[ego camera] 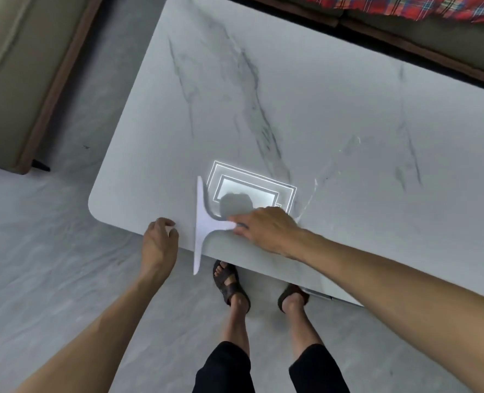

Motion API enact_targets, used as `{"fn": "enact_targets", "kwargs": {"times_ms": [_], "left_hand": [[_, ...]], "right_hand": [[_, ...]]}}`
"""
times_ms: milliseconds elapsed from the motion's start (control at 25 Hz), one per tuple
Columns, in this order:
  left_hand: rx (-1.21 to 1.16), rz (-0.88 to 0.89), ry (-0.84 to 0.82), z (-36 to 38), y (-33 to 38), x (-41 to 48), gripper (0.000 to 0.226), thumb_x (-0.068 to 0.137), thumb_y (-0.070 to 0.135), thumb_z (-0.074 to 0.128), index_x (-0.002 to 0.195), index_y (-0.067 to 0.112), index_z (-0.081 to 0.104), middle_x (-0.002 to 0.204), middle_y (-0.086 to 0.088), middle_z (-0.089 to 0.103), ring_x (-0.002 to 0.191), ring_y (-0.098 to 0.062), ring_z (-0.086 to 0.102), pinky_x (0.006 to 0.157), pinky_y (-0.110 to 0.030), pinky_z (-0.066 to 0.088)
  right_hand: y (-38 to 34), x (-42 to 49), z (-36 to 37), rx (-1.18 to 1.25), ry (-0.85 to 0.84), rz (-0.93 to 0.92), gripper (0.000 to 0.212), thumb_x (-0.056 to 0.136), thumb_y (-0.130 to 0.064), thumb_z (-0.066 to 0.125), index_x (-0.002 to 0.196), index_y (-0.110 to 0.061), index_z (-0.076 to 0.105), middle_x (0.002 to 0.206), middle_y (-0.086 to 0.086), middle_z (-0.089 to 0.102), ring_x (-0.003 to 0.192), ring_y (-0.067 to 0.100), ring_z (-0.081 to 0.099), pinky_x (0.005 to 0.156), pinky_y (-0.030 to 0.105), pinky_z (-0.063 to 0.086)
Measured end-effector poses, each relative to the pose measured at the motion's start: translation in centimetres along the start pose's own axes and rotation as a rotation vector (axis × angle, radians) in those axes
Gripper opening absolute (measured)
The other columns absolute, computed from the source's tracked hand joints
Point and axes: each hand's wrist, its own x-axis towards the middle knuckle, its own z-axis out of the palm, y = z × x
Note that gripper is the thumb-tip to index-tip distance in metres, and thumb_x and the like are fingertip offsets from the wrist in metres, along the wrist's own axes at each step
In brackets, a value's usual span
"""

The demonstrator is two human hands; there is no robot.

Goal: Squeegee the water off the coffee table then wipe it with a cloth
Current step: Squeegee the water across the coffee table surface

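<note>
A white T-shaped squeegee lies flat on the marble coffee table, its blade running past the table's near edge. My right hand grips the squeegee's handle. My left hand rests on the table's near edge just left of the blade, fingers curled, holding nothing. Thin streaks of water glisten on the tabletop to the right of my right hand. No cloth is in view.
A bright ceiling-light reflection shows on the tabletop behind the squeegee. A beige sofa stands at the left, another with a red plaid cloth at the far side. My sandalled feet stand on the grey floor by the table.
</note>
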Motion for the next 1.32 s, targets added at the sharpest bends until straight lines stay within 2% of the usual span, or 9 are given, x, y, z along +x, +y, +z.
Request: {"fn": "enact_targets", "kwargs": {"times_ms": [120,280,400,520,640,800,960,1080,1320], "left_hand": [[0.024,0.013,-0.046,1.7,0.1,-0.5,0.045,0.086,0.003,0.052,0.13,0.008,0.044,0.129,-0.014,0.052,0.116,-0.033,0.051,0.092,-0.038,0.042],[0.106,0.208,-0.16,5.5,2.9,-2.9,0.046,0.077,-0.002,0.054,0.122,0.002,0.046,0.122,-0.013,0.048,0.114,-0.031,0.047,0.095,-0.037,0.041],[0.233,0.326,-0.253,8.8,6.0,-4.3,0.042,0.072,-0.002,0.052,0.114,0.0,0.048,0.119,-0.013,0.042,0.114,-0.031,0.042,0.102,-0.038,0.037],[0.248,0.317,-0.346,11.7,8.8,-5.4,0.038,0.076,0.0,0.051,0.114,0.002,0.048,0.12,-0.012,0.042,0.111,-0.031,0.044,0.099,-0.038,0.038],[0.148,0.218,-0.317,12.8,10.1,-6.2,0.031,0.081,0.004,0.05,0.112,0.008,0.05,0.114,-0.005,0.05,0.101,-0.026,0.051,0.086,-0.032,0.041],[-0.014,0.026,-0.105,11.0,9.5,-6.3,0.024,0.084,0.009,0.048,0.108,0.015,0.053,0.102,0.001,0.057,0.088,-0.023,0.055,0.07,-0.031,0.042],[-0.059,-0.149,0.087,6.1,5.3,-4.7,0.024,0.085,0.007,0.049,0.108,0.009,0.055,0.107,-0.009,0.062,0.091,-0.028,0.059,0.073,-0.034,0.046],[0.009,-0.151,0.127,2.8,2.0,-2.9,0.032,0.084,0.008,0.051,0.117,0.007,0.052,0.116,-0.012,0.059,0.103,-0.03,0.056,0.082,-0.034,0.043],[0.01,-0.185,0.104,0.2,-1.1,0.0,0.033,0.085,0.009,0.05,0.117,0.011,0.046,0.103,-0.005,0.052,0.085,-0.025,0.048,0.07,-0.032,0.035]], "right_hand": [[0.1,0.6,2.6,-0.006,0.027,-0.03,0.032,0.099,-0.05,0.038,0.119,-0.036,0.058,0.096,0.004,0.071,0.085,0.029,0.065,0.065,0.035,0.044],[7.7,-5.3,3.2,-0.021,0.115,0.073,0.032,0.098,-0.051,0.035,0.127,-0.049,0.049,0.115,-0.005,0.07,0.093,0.025,0.067,0.068,0.033,0.048],[14.2,-11.7,2.9,-0.044,0.169,0.198,0.033,0.098,-0.048,0.039,0.13,-0.055,0.045,0.104,-0.005,0.073,0.089,0.025,0.068,0.063,0.031,0.042],[19.2,-17.3,2.4,-0.062,0.134,0.356,0.032,0.097,-0.05,0.039,0.127,-0.054,0.049,0.094,-0.007,0.072,0.086,0.024,0.066,0.064,0.032,0.045],[20.9,-20.7,1.6,-0.086,0.151,0.408,0.028,0.096,-0.051,0.039,0.121,-0.054,0.052,0.081,-0.013,0.069,0.075,0.02,0.065,0.055,0.029,0.036],[16.2,-17.3,1.6,-0.043,0.188,0.197,0.028,0.096,-0.052,0.036,0.121,-0.048,0.049,0.092,-0.013,0.071,0.082,0.02,0.067,0.061,0.03,0.045],[7.0,-6.7,2.3,0.106,0.047,0.013,0.033,0.1,-0.047,0.031,0.129,-0.045,0.048,0.113,0.0,0.069,0.097,0.028,0.064,0.072,0.035,0.043],[1.4,0.3,3.4,0.086,0.009,-0.096,0.039,0.103,-0.042,0.03,0.141,-0.043,0.039,0.12,0.007,0.066,0.107,0.032,0.061,0.081,0.039,0.044],[-3.8,6.3,5.3,0.115,0.038,-0.129,0.04,0.103,-0.04,0.031,0.143,-0.044,0.037,0.119,0.012,0.066,0.103,0.036,0.061,0.078,0.039,0.044]]}}
